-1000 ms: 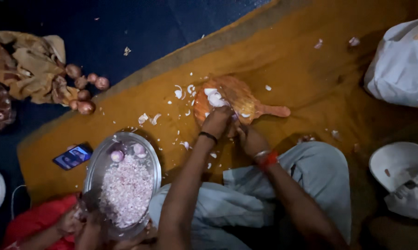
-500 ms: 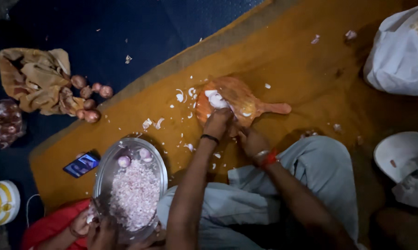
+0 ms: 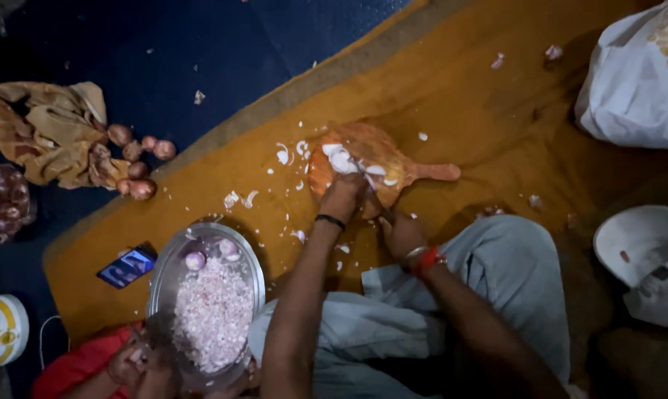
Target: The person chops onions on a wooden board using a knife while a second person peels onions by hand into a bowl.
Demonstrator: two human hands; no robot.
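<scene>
The left hand (image 3: 343, 198) presses curled fingers on white onion pieces (image 3: 341, 159) on the round chopping board (image 3: 393, 159) – mid-mat, toward the orange mat's (image 3: 489, 111) far edge. The right hand (image 3: 402, 233) is closed around something; what, I cannot tell. A steel plate (image 3: 167, 273) of chopped onion sits near the mat's left corner.

Left hand (image 3: 343, 196) stretched forward, fingers curled downward, right hand (image 3: 402, 235) fisted beside it
</scene>
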